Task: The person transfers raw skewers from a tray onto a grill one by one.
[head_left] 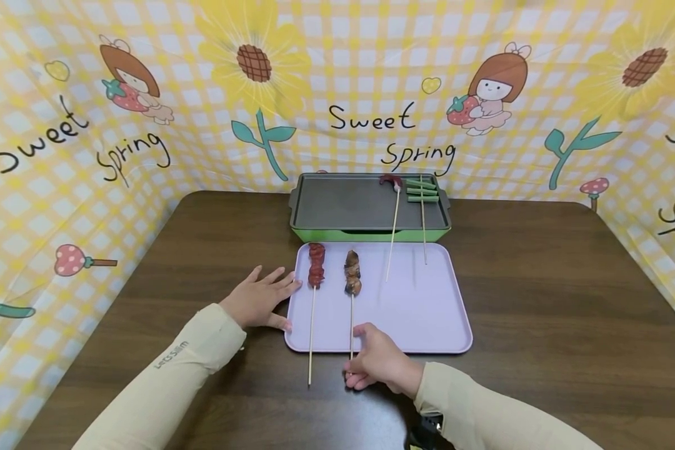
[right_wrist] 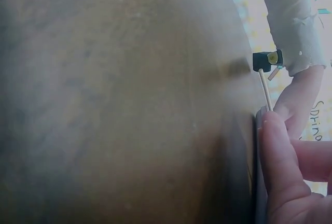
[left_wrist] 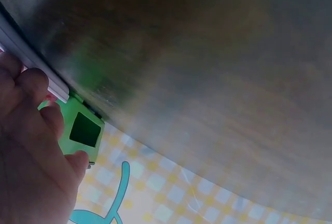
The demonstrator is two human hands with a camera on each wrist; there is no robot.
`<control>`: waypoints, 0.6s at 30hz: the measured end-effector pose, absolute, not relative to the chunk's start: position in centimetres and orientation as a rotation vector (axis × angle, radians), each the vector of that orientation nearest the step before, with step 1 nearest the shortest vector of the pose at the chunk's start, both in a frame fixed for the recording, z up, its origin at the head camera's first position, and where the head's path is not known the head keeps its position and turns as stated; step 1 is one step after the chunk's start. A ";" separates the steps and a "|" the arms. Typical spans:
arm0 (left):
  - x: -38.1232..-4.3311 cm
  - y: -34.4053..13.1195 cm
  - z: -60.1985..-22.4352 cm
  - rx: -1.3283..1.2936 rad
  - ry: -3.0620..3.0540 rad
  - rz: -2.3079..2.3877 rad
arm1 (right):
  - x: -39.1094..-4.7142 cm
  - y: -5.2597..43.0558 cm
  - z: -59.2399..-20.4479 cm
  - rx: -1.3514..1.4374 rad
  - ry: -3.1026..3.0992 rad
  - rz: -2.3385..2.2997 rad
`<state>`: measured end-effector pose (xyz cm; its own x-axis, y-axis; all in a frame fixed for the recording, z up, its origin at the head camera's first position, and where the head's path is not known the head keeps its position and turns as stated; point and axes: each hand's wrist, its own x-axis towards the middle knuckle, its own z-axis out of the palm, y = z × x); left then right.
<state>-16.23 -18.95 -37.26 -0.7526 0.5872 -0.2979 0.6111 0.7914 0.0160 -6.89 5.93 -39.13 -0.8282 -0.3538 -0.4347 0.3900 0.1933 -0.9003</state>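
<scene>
I had tray (head_left: 413, 315) on table (head_left: 540, 281), grill (head_left: 343, 203) just behind it. Leftmost skewer (head_left: 316, 265) lay on tray's left side, second skewer (head_left: 352, 273) right of it, both sticks past front rim. Third skewer (head_left: 392, 182) and fourth skewer (head_left: 422, 190) lay on grill's right end, sticks reaching forward over tray. Left hand (head_left: 259, 301) was at left rim, right hand (head_left: 378, 362) at front.

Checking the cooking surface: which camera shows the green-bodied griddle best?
The head view shows the griddle best, nearly whole from above. The left wrist view catches only its green end beyond the left hand; I can't make it out in the right wrist view.
</scene>
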 end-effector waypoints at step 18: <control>-16.2 -19.1 -37.2 0.916 2.681 -0.061 | -7.0 7.3 -39.1 0.015 1.844 -1.701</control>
